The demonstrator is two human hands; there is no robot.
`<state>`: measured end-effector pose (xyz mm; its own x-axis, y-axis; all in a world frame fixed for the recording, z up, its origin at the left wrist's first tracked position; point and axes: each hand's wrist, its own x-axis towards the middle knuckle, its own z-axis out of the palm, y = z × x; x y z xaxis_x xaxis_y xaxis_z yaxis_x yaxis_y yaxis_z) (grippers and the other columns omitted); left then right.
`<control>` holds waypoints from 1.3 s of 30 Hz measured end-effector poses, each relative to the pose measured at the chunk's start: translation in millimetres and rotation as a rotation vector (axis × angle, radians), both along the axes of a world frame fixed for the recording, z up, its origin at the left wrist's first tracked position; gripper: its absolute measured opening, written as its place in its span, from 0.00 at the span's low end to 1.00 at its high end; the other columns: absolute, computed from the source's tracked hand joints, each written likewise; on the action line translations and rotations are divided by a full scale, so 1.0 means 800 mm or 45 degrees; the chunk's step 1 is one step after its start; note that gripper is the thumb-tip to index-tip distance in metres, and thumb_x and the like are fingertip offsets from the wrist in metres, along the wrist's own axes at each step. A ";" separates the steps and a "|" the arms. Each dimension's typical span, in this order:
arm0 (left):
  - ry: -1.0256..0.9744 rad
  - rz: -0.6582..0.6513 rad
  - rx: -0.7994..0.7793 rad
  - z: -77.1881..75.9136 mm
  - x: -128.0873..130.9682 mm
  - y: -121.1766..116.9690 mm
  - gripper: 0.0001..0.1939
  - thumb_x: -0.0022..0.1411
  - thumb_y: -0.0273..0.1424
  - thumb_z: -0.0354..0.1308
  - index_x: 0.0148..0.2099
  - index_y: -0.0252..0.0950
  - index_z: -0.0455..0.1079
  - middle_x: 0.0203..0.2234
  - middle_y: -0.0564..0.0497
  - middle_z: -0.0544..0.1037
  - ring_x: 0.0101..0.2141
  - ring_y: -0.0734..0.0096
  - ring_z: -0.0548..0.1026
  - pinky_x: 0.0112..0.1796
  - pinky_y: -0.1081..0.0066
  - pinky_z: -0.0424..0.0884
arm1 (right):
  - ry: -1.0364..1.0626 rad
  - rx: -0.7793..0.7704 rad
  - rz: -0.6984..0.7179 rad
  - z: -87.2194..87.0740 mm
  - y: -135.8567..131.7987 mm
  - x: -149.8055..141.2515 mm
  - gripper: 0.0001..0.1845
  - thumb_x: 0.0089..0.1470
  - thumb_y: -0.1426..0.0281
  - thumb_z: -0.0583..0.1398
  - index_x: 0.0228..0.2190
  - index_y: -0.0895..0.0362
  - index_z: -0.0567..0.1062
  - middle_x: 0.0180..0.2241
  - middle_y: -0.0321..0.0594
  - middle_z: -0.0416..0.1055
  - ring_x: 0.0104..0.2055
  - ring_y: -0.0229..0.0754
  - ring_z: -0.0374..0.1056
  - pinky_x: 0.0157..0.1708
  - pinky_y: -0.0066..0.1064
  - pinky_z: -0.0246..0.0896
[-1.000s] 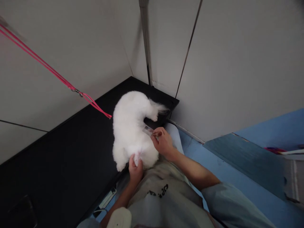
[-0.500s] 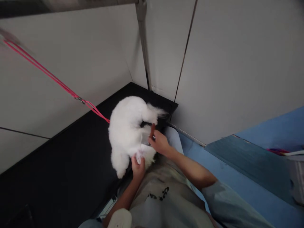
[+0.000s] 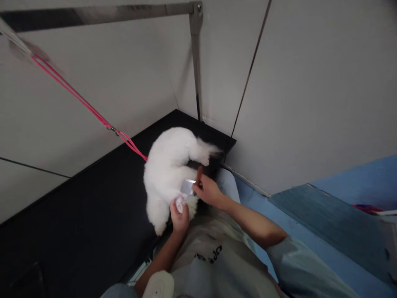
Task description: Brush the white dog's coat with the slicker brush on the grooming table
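A fluffy white dog [image 3: 167,161] is on a black grooming table [image 3: 93,207], its body curved and its tail toward the right. My right hand [image 3: 209,191] is closed round the brown handle of a slicker brush [image 3: 187,186]. The brush's silvery head lies against the white coat on the side nearest me. My left hand [image 3: 180,217] pinches a small white and pinkish bit [image 3: 180,203] just below the brush. Whether that is part of the dog or a piece of cloth, I cannot tell.
A pink leash [image 3: 77,97] runs from the upper left down to the dog. A metal arm [image 3: 196,62] rises at the table's back corner, joined to a horizontal bar [image 3: 108,15]. Pale wall panels [image 3: 310,82] stand behind. Blue floor [image 3: 254,186] shows at right.
The brush has tilted, so its silvery back now shows, and it sits slightly lower, closer to my left hand. The whole view has shifted a little.
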<state>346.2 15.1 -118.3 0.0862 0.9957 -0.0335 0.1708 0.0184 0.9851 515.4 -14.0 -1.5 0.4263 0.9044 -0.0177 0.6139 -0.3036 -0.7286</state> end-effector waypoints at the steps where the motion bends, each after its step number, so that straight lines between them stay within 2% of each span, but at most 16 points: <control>1: 0.001 0.013 0.006 -0.001 0.000 0.001 0.28 0.48 0.39 0.60 0.49 0.31 0.61 0.37 0.43 0.73 0.35 0.62 0.75 0.38 0.63 0.74 | -0.024 0.046 -0.111 0.000 0.002 0.001 0.07 0.55 0.68 0.58 0.36 0.57 0.70 0.36 0.43 0.72 0.39 0.44 0.69 0.39 0.34 0.63; 3: -0.009 -0.009 -0.027 -0.003 0.000 0.003 0.26 0.48 0.40 0.60 0.47 0.32 0.62 0.33 0.46 0.73 0.32 0.64 0.74 0.35 0.64 0.74 | -0.070 0.160 -0.177 0.001 0.006 0.002 0.08 0.56 0.67 0.58 0.38 0.57 0.70 0.40 0.44 0.72 0.43 0.44 0.68 0.43 0.34 0.63; 6: -0.034 -0.027 -0.050 -0.006 0.001 0.004 0.24 0.49 0.42 0.60 0.45 0.34 0.63 0.30 0.49 0.72 0.30 0.66 0.74 0.33 0.65 0.74 | -0.016 0.086 0.147 0.003 0.017 -0.003 0.07 0.53 0.67 0.61 0.34 0.56 0.70 0.35 0.41 0.72 0.38 0.43 0.69 0.39 0.33 0.63; 7: -0.041 -0.018 -0.036 -0.007 0.001 0.004 0.24 0.49 0.42 0.60 0.45 0.34 0.63 0.31 0.48 0.73 0.31 0.65 0.74 0.34 0.65 0.74 | -0.001 0.030 0.179 0.004 0.021 -0.005 0.07 0.52 0.67 0.61 0.33 0.57 0.70 0.33 0.40 0.72 0.36 0.43 0.69 0.38 0.32 0.63; 11: -0.021 0.016 -0.002 -0.008 0.003 0.006 0.27 0.50 0.40 0.60 0.50 0.33 0.62 0.39 0.42 0.74 0.39 0.60 0.76 0.40 0.64 0.73 | -0.083 0.100 -0.012 0.004 0.036 -0.011 0.09 0.56 0.67 0.59 0.37 0.58 0.70 0.37 0.44 0.72 0.40 0.44 0.69 0.41 0.34 0.62; 13: 0.002 0.032 -0.012 -0.009 0.004 0.007 0.28 0.50 0.42 0.59 0.51 0.32 0.62 0.40 0.41 0.74 0.39 0.59 0.76 0.40 0.63 0.73 | -0.099 0.127 0.165 0.007 0.042 -0.011 0.09 0.54 0.67 0.60 0.37 0.58 0.71 0.37 0.43 0.73 0.39 0.44 0.70 0.41 0.33 0.62; 15: 0.007 0.043 -0.010 -0.010 0.003 0.008 0.29 0.49 0.43 0.60 0.50 0.32 0.63 0.40 0.41 0.74 0.39 0.58 0.76 0.41 0.63 0.73 | -0.103 0.030 0.279 0.012 0.049 -0.009 0.08 0.53 0.66 0.61 0.35 0.58 0.71 0.34 0.43 0.73 0.37 0.44 0.70 0.38 0.33 0.63; 19: -0.033 0.054 -0.058 -0.013 0.001 0.007 0.29 0.48 0.41 0.61 0.51 0.32 0.63 0.43 0.40 0.74 0.42 0.58 0.75 0.43 0.64 0.73 | -0.221 0.073 0.016 0.026 0.058 -0.003 0.10 0.58 0.66 0.57 0.39 0.59 0.70 0.40 0.47 0.72 0.41 0.46 0.69 0.41 0.35 0.62; 21: -0.053 0.055 -0.076 -0.013 0.002 0.005 0.29 0.48 0.40 0.62 0.50 0.33 0.64 0.42 0.41 0.75 0.41 0.59 0.75 0.42 0.64 0.74 | -0.222 0.074 0.154 0.028 0.057 -0.003 0.10 0.57 0.65 0.58 0.39 0.58 0.71 0.39 0.46 0.73 0.41 0.45 0.69 0.41 0.34 0.62; 23: -0.057 0.055 -0.078 -0.014 0.002 0.003 0.28 0.47 0.40 0.62 0.50 0.33 0.64 0.40 0.41 0.75 0.39 0.59 0.75 0.41 0.64 0.74 | -0.193 -0.042 0.304 0.025 0.052 -0.006 0.09 0.55 0.65 0.59 0.36 0.58 0.71 0.35 0.43 0.73 0.38 0.44 0.70 0.38 0.33 0.63; 27: -0.034 0.036 -0.116 -0.013 0.003 0.001 0.29 0.48 0.38 0.61 0.51 0.32 0.63 0.42 0.40 0.74 0.41 0.59 0.75 0.43 0.63 0.73 | -0.292 -0.054 0.108 0.018 0.043 -0.012 0.10 0.58 0.66 0.57 0.38 0.59 0.70 0.39 0.47 0.73 0.41 0.46 0.69 0.39 0.34 0.62; 31: -0.004 -0.020 -0.117 -0.014 0.002 -0.001 0.28 0.49 0.40 0.60 0.50 0.32 0.64 0.42 0.40 0.74 0.42 0.58 0.75 0.43 0.61 0.73 | -0.203 -0.081 0.300 0.020 0.035 -0.011 0.09 0.55 0.65 0.59 0.35 0.58 0.71 0.35 0.43 0.73 0.36 0.43 0.69 0.36 0.32 0.62; 33: 0.017 -0.020 -0.095 -0.015 0.001 -0.002 0.28 0.49 0.41 0.61 0.51 0.31 0.64 0.42 0.40 0.74 0.42 0.57 0.74 0.45 0.59 0.72 | -0.148 -0.088 0.180 0.024 0.034 -0.003 0.09 0.55 0.65 0.59 0.35 0.58 0.71 0.34 0.43 0.73 0.35 0.44 0.69 0.36 0.33 0.62; 36: 0.022 -0.004 -0.088 -0.015 0.002 -0.002 0.30 0.48 0.40 0.62 0.51 0.31 0.64 0.43 0.40 0.74 0.43 0.57 0.74 0.45 0.59 0.72 | -0.183 0.121 -0.125 0.028 0.031 0.008 0.09 0.57 0.67 0.57 0.39 0.57 0.70 0.40 0.45 0.72 0.43 0.45 0.69 0.42 0.35 0.62; 37: 0.025 0.001 -0.093 -0.015 0.002 -0.002 0.30 0.48 0.40 0.62 0.51 0.31 0.64 0.43 0.40 0.74 0.42 0.57 0.74 0.44 0.60 0.73 | -0.187 0.169 -0.108 0.028 0.030 0.009 0.09 0.57 0.67 0.57 0.39 0.56 0.70 0.41 0.45 0.72 0.44 0.45 0.68 0.43 0.35 0.62; 39: 0.029 0.007 -0.103 -0.016 0.001 -0.002 0.30 0.47 0.41 0.62 0.51 0.31 0.64 0.41 0.40 0.74 0.40 0.58 0.74 0.42 0.61 0.73 | -0.144 0.110 0.111 0.026 0.028 0.008 0.08 0.55 0.66 0.60 0.37 0.55 0.71 0.38 0.42 0.73 0.41 0.44 0.69 0.40 0.33 0.62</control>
<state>346.8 13.8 -130.8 0.0788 0.9902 -0.1155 0.1926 0.0985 0.9763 522.0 8.4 19.5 0.3409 0.9341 0.1056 0.7149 -0.1847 -0.6743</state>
